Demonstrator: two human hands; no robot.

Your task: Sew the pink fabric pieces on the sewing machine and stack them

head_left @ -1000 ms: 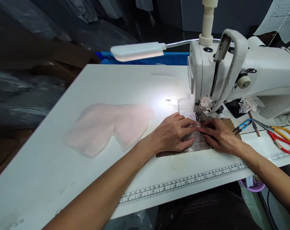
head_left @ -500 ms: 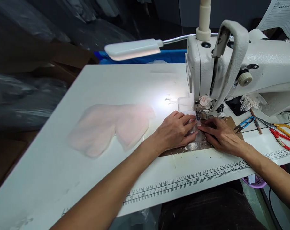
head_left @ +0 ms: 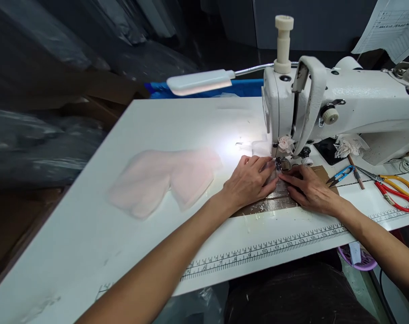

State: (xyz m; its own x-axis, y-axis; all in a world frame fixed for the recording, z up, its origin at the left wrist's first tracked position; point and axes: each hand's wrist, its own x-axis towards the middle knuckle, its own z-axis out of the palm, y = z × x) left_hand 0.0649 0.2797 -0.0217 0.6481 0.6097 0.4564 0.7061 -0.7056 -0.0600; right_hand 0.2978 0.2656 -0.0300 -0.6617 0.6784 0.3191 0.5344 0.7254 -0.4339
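A white sewing machine stands at the right, with its metal presser foot low over the bed. Just left of the foot, my left hand is closed, its bent fingers on a thin, sheer piece of fabric. My right hand works from the other side, thumb and forefinger together at the same fabric's edge. Both sets of fingertips lie close to the needle area and partly hide the fabric. Beneath the hands is a brown, tape-covered sheet on the table.
Pale pink cut pieces lie on the white table to the left. Blue thread snips and red-and-yellow scissors rest at the right. A lamp shines from above. A printed ruler runs along the front edge.
The head view has shifted, so the machine shows lower and the pink pieces sit slightly farther right. Both hands stay beside the presser foot with little visible movement.
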